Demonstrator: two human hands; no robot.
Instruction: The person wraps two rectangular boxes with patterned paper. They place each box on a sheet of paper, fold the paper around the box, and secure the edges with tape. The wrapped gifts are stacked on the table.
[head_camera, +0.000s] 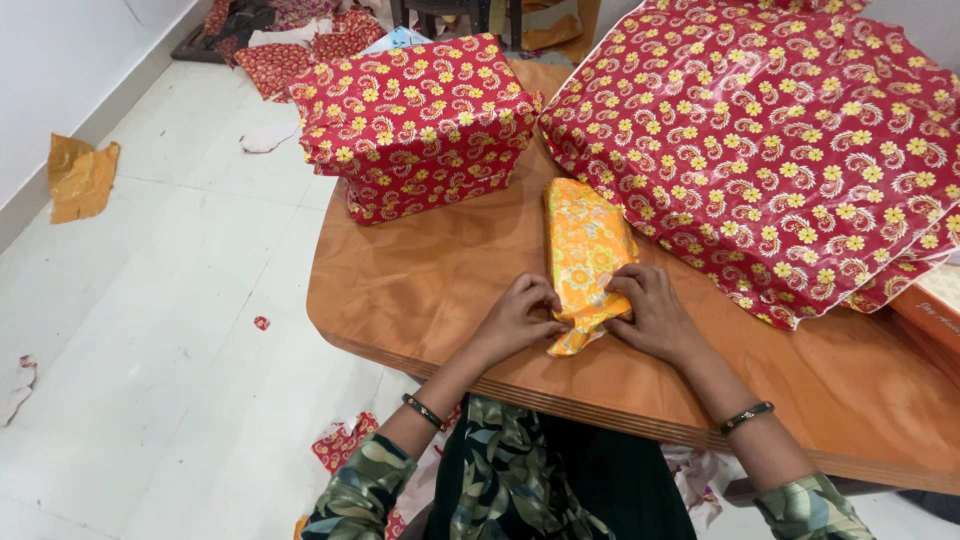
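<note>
Both hands, left (520, 315) and right (652, 312), pinching an orange floral-wrapped parcel (585, 245); two red floral-wrapped boxes (420, 125) behind

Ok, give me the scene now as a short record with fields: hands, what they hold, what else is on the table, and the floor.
left hand: left hand pinches the near end of the orange parcel
right hand: right hand presses the same end from the other side
parcel: orange, yellow flowers, lying flat on the table
behind it: red box wrapped in red paper with yellow flowers, at the far edge
to the right: big red bundle in the same paper, beside the parcel; contact unclear
floor: paper scraps, red and orange
</note>
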